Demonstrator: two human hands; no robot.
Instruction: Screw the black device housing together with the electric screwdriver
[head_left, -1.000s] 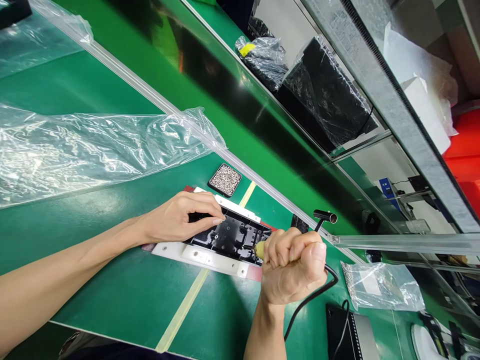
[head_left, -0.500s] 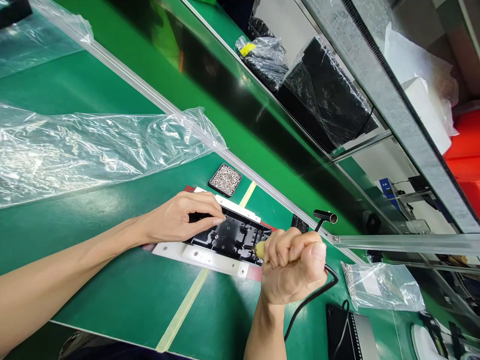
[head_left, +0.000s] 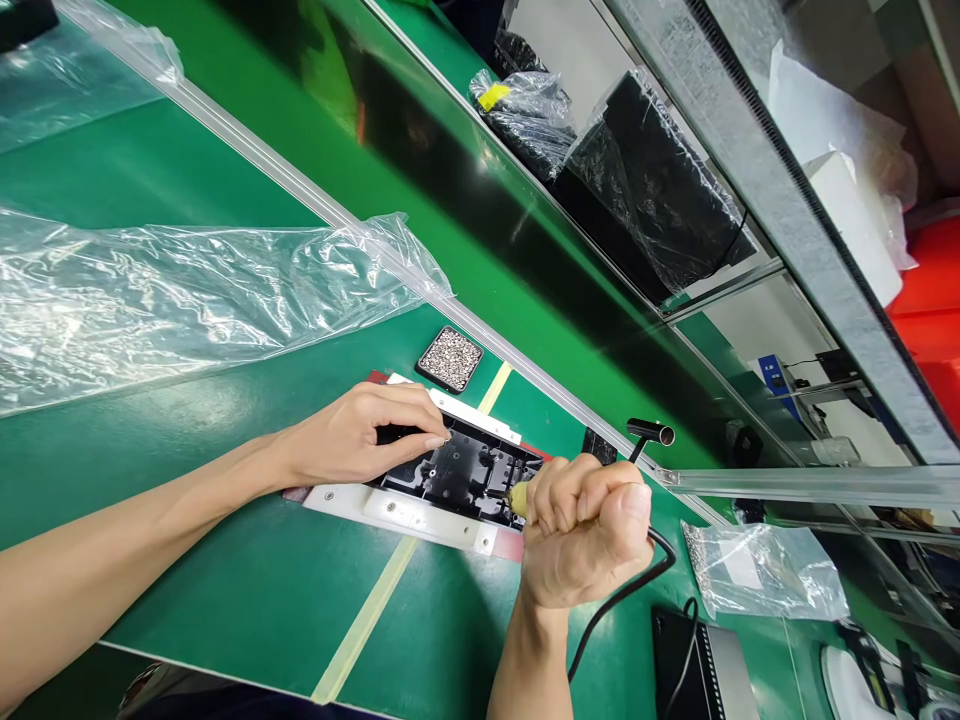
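A small black tray (head_left: 451,358) of tiny silvery screws sits on the green worktop (head_left: 247,590) beyond your black plastic part (head_left: 465,475). The part lies flat in a white frame (head_left: 409,515), its long axis running left to right. Your left hand (head_left: 360,435) presses its near-left corner, fingers curled. Your right hand (head_left: 585,530) is clenched around a corded screwdriver (head_left: 520,500), tip on the part's right end.

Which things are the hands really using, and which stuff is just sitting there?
In use:
- left hand pressing on the black part
- right hand gripping a corded screwdriver, tip on that part
- white fixture under the part

Just lying about:
- tray of screws
- big clear plastic bag
- small plastic bag
- wrapped black items on the far side
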